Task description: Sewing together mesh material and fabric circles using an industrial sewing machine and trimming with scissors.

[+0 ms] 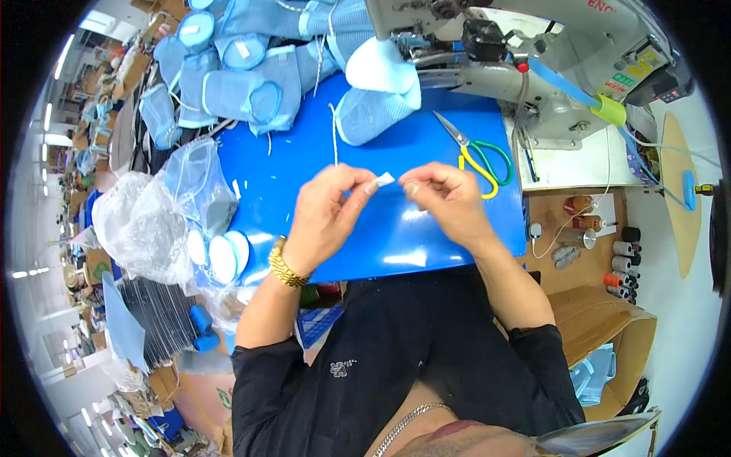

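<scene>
A small white tag (384, 180) sticks out from the thumb and forefinger of my left hand (327, 209), which is closed on it. Just to its right, my right hand (449, 202) is pinched, its fingertips a short gap away from the tag; whatever they hold, if anything, is too small to tell. Both hands are above the blue tabletop (373, 247). Beyond them, a light blue mesh piece (377, 114) with a white round end lies under the sewing machine (449, 72). Scissors (476, 156) with green and yellow handles lie beyond my right hand.
Several blue mesh pieces (244, 95) with cords pile up at the far left. Clear plastic bags (141, 221) and white discs (222, 257) sit at the left edge. Thread spools (620, 263) stand on a right-hand shelf, above an open cardboard box (636, 343).
</scene>
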Motion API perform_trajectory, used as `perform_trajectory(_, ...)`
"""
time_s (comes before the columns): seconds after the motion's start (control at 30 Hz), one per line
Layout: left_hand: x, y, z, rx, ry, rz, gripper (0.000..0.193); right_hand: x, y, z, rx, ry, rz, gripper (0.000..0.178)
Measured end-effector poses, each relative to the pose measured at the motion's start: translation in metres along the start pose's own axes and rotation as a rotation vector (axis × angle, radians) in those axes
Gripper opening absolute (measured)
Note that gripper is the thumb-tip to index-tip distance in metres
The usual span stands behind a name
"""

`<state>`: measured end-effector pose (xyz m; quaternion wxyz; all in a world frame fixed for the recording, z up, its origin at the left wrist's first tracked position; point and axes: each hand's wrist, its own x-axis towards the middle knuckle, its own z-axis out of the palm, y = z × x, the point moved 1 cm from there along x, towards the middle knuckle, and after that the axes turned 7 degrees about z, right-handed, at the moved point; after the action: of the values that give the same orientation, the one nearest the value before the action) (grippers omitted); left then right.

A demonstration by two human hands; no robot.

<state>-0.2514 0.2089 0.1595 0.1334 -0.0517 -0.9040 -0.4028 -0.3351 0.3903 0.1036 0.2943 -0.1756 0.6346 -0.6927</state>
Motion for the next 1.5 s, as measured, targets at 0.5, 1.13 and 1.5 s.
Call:
perform_trajectory(0.5, 0.154, -0.026, -0.022, 0.269, -0.122, 0.392, 0.016, 0.111, -0.024, -0.015, -0.090, 0.311, -0.039, 0.035)
perform_trajectory(1.13, 0.173, -0.071, -0.010, -0.275, -0.406, -0.006, 0.024, 0.100, -0.022, -0.013, 0.041, 0.246, -0.026, 0.020)
perform_trajectory(1.5, 0.174, -0.071, -0.006, -0.297, -0.349, 0.013, 0.023, 0.100, -0.022, -0.013, 0.023, 0.225, -0.050, 0.020)
